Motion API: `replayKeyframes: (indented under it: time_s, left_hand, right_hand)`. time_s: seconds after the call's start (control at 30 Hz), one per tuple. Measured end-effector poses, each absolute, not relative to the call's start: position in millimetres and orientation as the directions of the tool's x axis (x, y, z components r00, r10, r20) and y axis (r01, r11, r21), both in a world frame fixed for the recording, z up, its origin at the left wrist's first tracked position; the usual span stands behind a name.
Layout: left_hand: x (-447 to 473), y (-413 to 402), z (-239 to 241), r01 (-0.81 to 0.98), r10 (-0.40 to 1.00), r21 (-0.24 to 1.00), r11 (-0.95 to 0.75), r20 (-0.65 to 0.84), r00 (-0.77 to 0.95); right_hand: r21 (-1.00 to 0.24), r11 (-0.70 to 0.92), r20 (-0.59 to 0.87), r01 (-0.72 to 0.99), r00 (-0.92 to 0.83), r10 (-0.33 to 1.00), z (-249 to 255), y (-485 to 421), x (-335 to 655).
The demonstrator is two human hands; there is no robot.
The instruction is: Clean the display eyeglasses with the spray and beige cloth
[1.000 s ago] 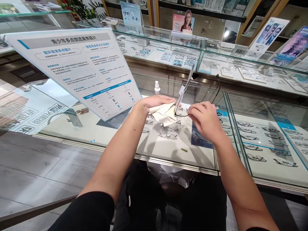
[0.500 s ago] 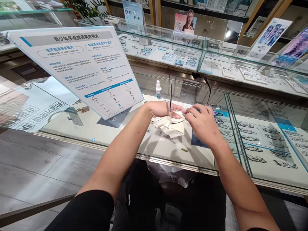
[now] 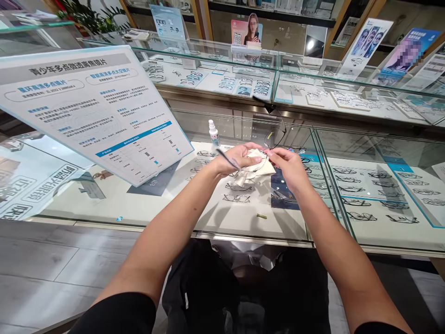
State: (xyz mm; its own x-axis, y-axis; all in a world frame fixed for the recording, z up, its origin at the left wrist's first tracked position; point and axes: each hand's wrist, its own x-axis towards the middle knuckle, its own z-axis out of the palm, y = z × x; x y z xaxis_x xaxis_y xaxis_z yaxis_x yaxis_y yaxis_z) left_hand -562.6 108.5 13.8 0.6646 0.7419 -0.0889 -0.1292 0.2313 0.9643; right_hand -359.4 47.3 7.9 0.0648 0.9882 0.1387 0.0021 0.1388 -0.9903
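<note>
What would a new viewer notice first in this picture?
Probably the hands in the middle: the left hand presses a cream cloth on thin dark glasses that the right hand pinches, above a glass counter. Next, the large white and blue sign tilted at the left, a small spray bottle to its right.

The square fabric cloth is plain cream. The thin wire-rimmed spectacles are black. The small plastic spray bottle is white, blue-labelled. The slanted acrylic sign is white, blue-banded.
</note>
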Motion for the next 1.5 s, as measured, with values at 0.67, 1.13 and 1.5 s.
replayKeyframes:
  time_s: [0.67, 1.13, 1.5]
  left_hand:
    - [-549.0, 102.8, -1.0, -0.213, 0.723, 0.902, 0.375, -0.141, 0.676]
    - [-545.0, 98.1, 5.9, -0.215, 0.718, 0.94, 0.265, -0.044, 0.695]
    - [-534.4, 97.6, 2.1, -0.198, 0.788, 0.968, 0.152, 0.002, 0.615]
  right_hand:
    - [-0.986, 0.127, 0.121, -0.108, 0.057, 0.991, -5.9, 53.8, -364.9]
    - [-0.956, 0.093, 0.053, -0.279, 0.148, 0.988, -5.5, 58.8, -359.5]
    - [-0.964, 0.154, 0.117, -0.216, 0.173, 0.978, -4.0, 57.1, -357.1]
